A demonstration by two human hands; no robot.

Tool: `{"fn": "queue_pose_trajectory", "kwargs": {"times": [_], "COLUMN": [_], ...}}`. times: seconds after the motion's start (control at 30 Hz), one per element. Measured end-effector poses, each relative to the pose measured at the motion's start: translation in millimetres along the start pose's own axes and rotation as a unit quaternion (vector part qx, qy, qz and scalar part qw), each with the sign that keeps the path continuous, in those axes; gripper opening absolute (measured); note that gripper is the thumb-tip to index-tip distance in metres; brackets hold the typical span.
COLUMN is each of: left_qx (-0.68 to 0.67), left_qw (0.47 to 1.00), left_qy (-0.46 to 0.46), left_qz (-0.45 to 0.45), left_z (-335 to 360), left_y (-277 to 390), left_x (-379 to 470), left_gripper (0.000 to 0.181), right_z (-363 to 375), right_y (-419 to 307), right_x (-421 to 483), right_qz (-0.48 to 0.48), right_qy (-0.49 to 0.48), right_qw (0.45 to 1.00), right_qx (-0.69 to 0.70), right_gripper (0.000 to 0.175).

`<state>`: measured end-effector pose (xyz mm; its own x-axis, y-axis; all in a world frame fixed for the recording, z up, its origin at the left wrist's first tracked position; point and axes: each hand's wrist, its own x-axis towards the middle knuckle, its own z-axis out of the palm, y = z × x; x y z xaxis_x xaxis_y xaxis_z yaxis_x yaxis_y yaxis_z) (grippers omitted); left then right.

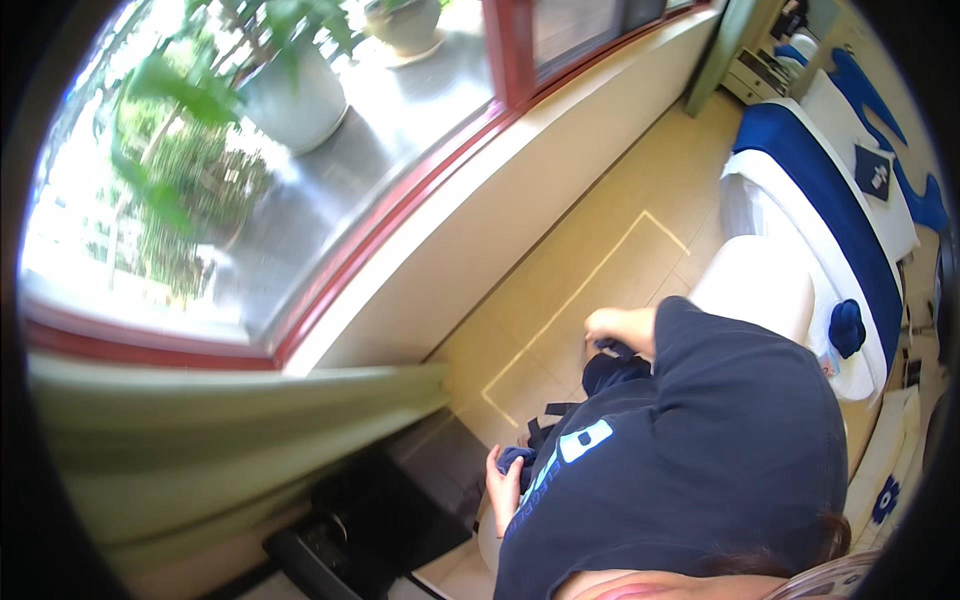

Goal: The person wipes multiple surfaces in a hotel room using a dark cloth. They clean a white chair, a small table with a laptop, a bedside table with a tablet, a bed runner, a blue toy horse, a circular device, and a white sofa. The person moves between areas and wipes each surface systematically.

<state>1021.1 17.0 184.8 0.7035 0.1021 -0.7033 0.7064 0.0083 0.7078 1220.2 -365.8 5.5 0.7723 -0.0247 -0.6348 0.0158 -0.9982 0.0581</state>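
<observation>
My right hand (616, 330) reaches out from the short sleeve of a black T-shirt (720, 420), its fingers closed on dark blue fabric (611, 369) beside the shirt's lower edge. Lower in the picture, near the shirt's printed front, my left hand (504, 484) has its fingers and thumb around a bunched piece of dark blue cloth (517, 459). Whether both pieces belong to one garment cannot be told. Black straps (559, 409) show between the two hands.
A red-framed window (390, 244) with potted plants behind it runs along a low wall. A green curtain (247, 442) hangs at left above a black object (322, 555). To the right is a bed with a blue runner (832, 180); a blue flower-shaped item (847, 328) lies on it.
</observation>
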Motion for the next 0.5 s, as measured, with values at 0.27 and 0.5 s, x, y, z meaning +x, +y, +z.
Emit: {"fn": "queue_pose_trajectory", "kwargs": {"times": [0.27,0.5], "left_qx": [0.076,0.011], "left_qw": [0.989,0.955], "left_qy": [-0.069,-0.275], "left_qz": [0.111,0.106], "left_z": [187,342], "left_y": [173,347], "left_x": [144,191], "left_gripper": [0.033,0.024], "right_z": [-121,-134], "right_y": [368,380], "right_x": [-21,-11], "right_qz": [0.149,0.106], "right_qy": [0.015,-0.020], "right_qw": [0.879,0.752], "right_qx": [0.453,0.650], "right_gripper": [0.056,0.040]}}
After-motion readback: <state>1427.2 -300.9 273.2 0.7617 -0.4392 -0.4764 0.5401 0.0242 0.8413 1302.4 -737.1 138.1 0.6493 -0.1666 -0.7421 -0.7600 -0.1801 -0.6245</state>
